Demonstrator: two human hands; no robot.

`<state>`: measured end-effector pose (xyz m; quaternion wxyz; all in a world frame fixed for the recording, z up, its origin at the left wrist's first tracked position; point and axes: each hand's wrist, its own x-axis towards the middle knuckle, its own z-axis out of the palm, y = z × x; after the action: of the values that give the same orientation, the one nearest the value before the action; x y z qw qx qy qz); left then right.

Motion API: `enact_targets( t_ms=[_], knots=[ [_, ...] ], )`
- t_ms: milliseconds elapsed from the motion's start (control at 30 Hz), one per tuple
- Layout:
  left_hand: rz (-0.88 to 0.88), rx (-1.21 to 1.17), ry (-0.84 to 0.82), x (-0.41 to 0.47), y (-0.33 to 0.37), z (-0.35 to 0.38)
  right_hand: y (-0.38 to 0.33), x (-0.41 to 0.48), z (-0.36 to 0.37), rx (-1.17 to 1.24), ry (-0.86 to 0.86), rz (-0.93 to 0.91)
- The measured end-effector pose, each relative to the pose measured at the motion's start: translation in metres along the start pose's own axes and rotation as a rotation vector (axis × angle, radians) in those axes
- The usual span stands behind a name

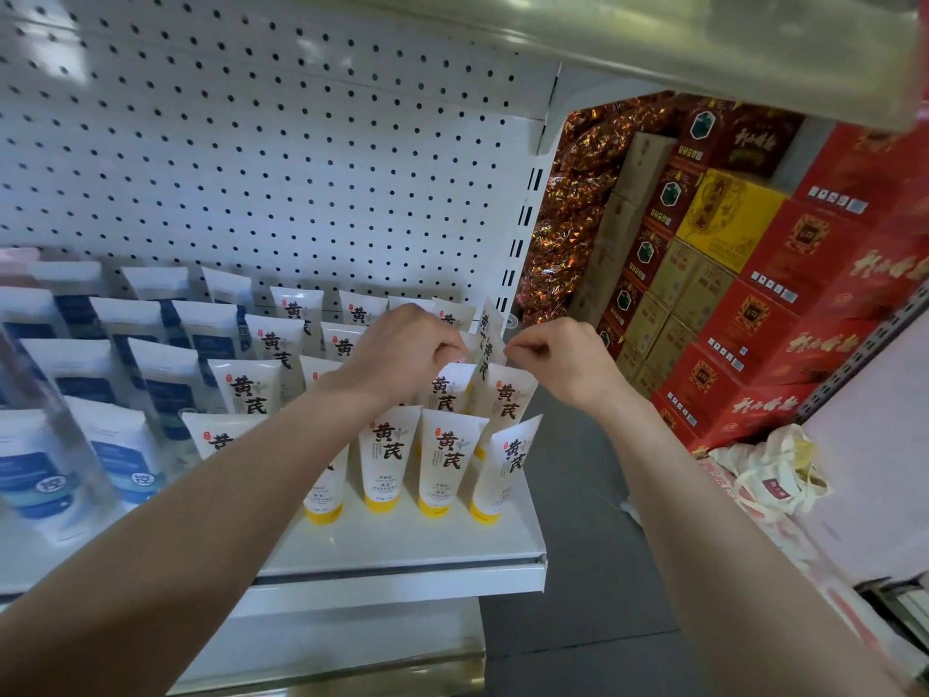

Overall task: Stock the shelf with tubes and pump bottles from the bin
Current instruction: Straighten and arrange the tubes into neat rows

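Both hands are at the back right of the shelf (402,550). Left hand (407,344) and right hand (558,359) have fingers curled, pinching the top seam of 1 tilted tube (486,339) from either side. Risk: seating it crooked shoves the packed yellow-cap tubes (384,455). The front-right tube (507,460) leans at the shelf edge and could topple off. Bin not in view.

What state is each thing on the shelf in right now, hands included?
Left hand: grip pinching the held tube's top edge.
Right hand: pinching the same tube.
Held tube: tilted, at the row's right end.
Yellow-capped tubes: standing cap-down in rows.
Front-right tube: leaning right.
Blue tubes: standing upright in rows.
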<state>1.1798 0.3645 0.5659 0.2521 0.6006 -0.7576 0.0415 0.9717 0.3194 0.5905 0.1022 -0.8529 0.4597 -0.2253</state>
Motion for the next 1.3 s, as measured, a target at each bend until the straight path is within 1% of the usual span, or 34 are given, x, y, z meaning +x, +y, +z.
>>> enact_targets(
  t_ms=[133,200,467,633,767,1300],
  knots=[
    [-0.016,-0.009,0.065,0.009,-0.004,-0.006,0.005,0.013,-0.002,-0.008,0.076,0.069],
    [-0.023,-0.023,0.062,0.015,-0.007,-0.008,0.006,0.020,-0.002,-0.005,0.080,0.093],
    [-0.071,-0.001,-0.058,0.040,-0.014,0.003,0.007,0.043,0.012,-0.035,-0.043,0.149],
    [-0.100,0.025,-0.116,0.046,-0.017,0.011,0.006,0.046,0.013,-0.048,-0.062,0.129],
    [-0.081,0.052,-0.133,0.047,-0.016,0.012,0.009,0.049,0.012,-0.088,-0.068,0.114],
    [-0.136,0.042,-0.119,0.051,-0.018,0.015,0.018,0.052,0.009,-0.135,-0.116,0.014]
  ],
)
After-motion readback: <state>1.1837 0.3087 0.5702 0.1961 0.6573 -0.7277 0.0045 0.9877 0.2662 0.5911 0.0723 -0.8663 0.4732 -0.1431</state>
